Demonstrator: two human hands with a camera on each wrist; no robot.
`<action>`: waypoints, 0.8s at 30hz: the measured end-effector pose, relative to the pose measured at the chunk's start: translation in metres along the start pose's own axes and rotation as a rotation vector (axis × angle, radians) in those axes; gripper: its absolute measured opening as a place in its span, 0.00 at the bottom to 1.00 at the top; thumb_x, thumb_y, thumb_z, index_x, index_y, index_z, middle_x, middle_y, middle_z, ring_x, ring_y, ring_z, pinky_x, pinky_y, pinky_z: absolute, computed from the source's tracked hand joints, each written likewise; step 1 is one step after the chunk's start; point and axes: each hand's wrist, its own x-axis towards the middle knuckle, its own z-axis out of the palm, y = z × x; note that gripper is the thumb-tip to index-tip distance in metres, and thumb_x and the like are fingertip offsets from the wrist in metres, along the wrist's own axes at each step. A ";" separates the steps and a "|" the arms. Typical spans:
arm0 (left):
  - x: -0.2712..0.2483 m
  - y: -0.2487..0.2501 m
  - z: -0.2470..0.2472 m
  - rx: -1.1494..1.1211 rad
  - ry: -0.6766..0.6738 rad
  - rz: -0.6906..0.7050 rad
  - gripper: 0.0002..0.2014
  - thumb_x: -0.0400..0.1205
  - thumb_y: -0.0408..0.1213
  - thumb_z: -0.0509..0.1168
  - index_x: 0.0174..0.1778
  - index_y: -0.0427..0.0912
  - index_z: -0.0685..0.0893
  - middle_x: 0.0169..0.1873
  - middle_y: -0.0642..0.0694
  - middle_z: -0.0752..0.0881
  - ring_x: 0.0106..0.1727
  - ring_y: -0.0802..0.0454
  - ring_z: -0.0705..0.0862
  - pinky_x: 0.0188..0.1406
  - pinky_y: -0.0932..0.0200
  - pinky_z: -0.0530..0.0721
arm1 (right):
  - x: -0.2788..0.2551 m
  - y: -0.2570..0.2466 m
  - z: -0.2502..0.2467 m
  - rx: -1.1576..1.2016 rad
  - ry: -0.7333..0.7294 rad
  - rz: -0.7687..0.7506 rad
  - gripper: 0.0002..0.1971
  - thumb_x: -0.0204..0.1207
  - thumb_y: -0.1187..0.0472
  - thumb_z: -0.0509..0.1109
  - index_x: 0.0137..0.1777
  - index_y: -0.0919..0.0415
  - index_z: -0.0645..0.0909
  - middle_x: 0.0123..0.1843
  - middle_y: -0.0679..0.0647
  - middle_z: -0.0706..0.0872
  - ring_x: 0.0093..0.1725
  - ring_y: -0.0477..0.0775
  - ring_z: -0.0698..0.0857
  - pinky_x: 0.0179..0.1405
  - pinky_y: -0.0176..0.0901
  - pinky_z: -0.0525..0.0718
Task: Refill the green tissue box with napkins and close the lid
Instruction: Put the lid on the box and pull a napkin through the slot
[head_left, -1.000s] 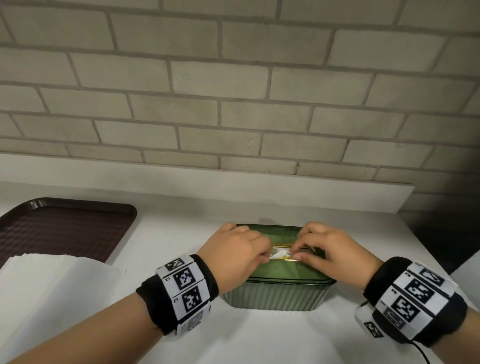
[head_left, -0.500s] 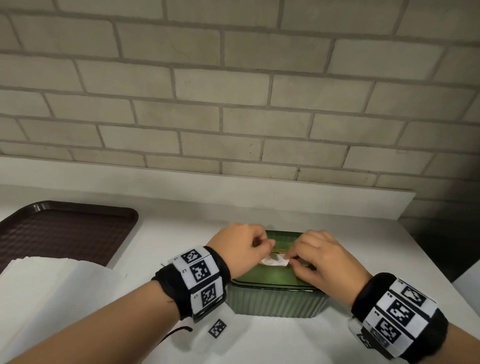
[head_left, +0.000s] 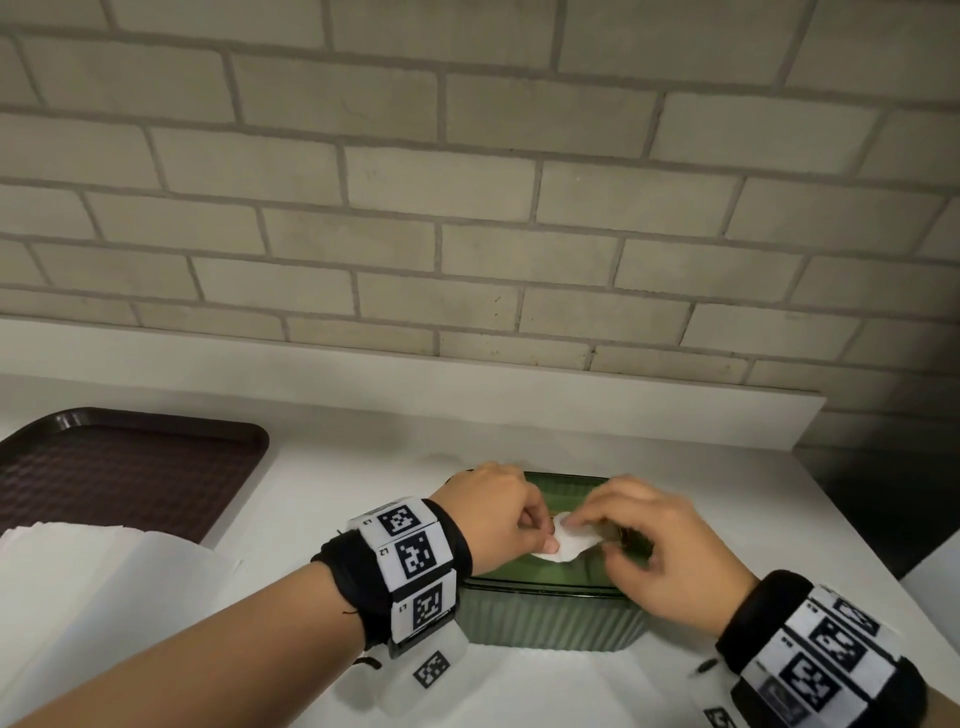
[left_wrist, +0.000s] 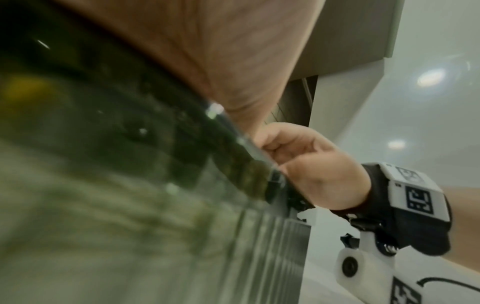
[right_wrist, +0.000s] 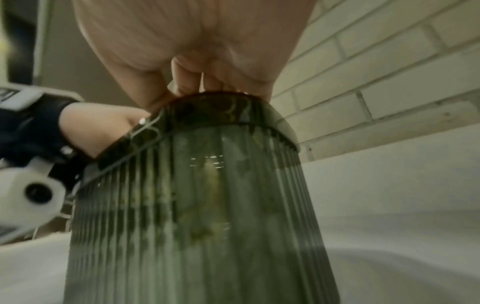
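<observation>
The green ribbed tissue box (head_left: 550, 618) stands on the white counter, its lid down on top. A white napkin tip (head_left: 569, 543) sticks up from the slot in the lid. My left hand (head_left: 498, 519) and my right hand (head_left: 649, 540) are both over the lid and pinch that napkin tip between thumb and fingers. In the right wrist view the box wall (right_wrist: 197, 205) fills the frame, with curled fingers (right_wrist: 192, 82) above its rim. In the left wrist view the lid (left_wrist: 130, 123) is blurred and close.
A stack of white napkins (head_left: 93, 587) lies at the near left of the counter. Behind it sits a dark brown tray (head_left: 119, 473). A brick wall (head_left: 467, 208) with a low white ledge (head_left: 415, 379) runs along the back. The counter's right edge (head_left: 883, 561) drops off.
More of the napkin now stands out of the slot. Both hands have shifted slightly while still pinching it, and the view has moved closer.
</observation>
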 end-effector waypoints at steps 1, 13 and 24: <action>0.000 0.000 0.000 -0.019 0.012 -0.008 0.11 0.77 0.51 0.68 0.50 0.51 0.88 0.46 0.54 0.84 0.51 0.57 0.79 0.54 0.60 0.76 | 0.003 0.000 -0.002 0.039 0.004 0.052 0.19 0.66 0.61 0.62 0.53 0.42 0.86 0.49 0.36 0.83 0.52 0.40 0.82 0.52 0.29 0.80; -0.010 -0.002 0.007 -0.150 0.161 -0.066 0.13 0.70 0.55 0.73 0.46 0.54 0.84 0.40 0.60 0.84 0.45 0.64 0.79 0.49 0.66 0.76 | 0.046 0.000 -0.014 -0.234 -0.468 0.183 0.23 0.76 0.47 0.69 0.71 0.45 0.75 0.58 0.44 0.70 0.64 0.43 0.69 0.71 0.36 0.68; -0.007 -0.002 0.006 -0.080 0.078 -0.039 0.23 0.71 0.58 0.71 0.61 0.58 0.80 0.43 0.60 0.76 0.49 0.60 0.74 0.58 0.59 0.77 | 0.054 -0.011 -0.021 -0.252 -0.533 0.261 0.22 0.68 0.47 0.78 0.59 0.53 0.80 0.55 0.47 0.76 0.50 0.43 0.75 0.49 0.29 0.73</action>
